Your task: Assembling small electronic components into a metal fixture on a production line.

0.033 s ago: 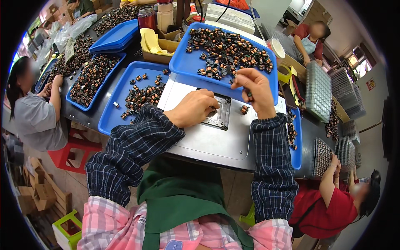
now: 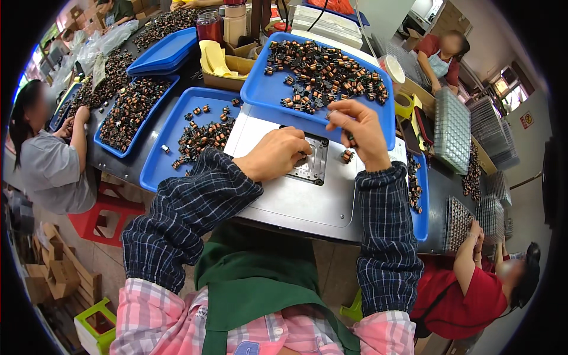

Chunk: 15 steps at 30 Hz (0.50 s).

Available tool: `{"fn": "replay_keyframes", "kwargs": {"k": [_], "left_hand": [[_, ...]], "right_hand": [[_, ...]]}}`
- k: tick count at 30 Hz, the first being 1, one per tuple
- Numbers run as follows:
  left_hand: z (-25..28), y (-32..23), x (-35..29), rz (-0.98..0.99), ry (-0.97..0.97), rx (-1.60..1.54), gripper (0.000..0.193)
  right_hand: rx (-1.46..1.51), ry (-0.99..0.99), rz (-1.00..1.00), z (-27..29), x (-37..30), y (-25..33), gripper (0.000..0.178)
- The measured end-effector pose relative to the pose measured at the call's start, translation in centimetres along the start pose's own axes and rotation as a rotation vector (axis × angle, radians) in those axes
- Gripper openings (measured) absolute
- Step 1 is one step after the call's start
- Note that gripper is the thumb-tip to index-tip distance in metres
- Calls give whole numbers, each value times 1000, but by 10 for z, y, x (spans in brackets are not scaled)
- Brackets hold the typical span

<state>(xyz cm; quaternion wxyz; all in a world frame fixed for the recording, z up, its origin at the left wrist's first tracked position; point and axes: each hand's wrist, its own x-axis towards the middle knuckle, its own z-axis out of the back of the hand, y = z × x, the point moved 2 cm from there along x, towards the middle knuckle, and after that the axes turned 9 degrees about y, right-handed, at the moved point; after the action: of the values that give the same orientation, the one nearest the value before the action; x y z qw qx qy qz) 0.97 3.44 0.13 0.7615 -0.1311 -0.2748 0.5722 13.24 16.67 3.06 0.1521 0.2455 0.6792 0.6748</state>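
My left hand rests at a square metal fixture set into a silver plate. Its fingers are bent and closed over a dark small part, mostly hidden beneath them. Above the plate, just in front of the large blue tray, my right hand is raised with thumb and index finger pinched. A small coil with a dark body shows tucked within its curled fingers. One loose copper-wound coil lies on the plate between the fixture and my right wrist. More coils are heaped in the large tray.
Another blue tray of coils stands on the left, with a narrow one on the right. Behind are a cardboard box and a red jar. Co-workers sit at both sides; a clear-celled stack stands right.
My right hand has shifted very slightly to the left and its fingers have tilted a little. My left hand keeps its place at the fixture.
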Motion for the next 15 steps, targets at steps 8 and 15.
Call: {"fn": "replay_keyframes", "kwargs": {"k": [8, 15], "left_hand": [[14, 6, -12, 31, -229, -208, 17], [56, 52, -58, 413, -604, 199, 16]], "right_hand": [[-513, 244, -63, -24, -9, -13, 17], [-745, 326, 72, -39, -14, -14, 14]]}}
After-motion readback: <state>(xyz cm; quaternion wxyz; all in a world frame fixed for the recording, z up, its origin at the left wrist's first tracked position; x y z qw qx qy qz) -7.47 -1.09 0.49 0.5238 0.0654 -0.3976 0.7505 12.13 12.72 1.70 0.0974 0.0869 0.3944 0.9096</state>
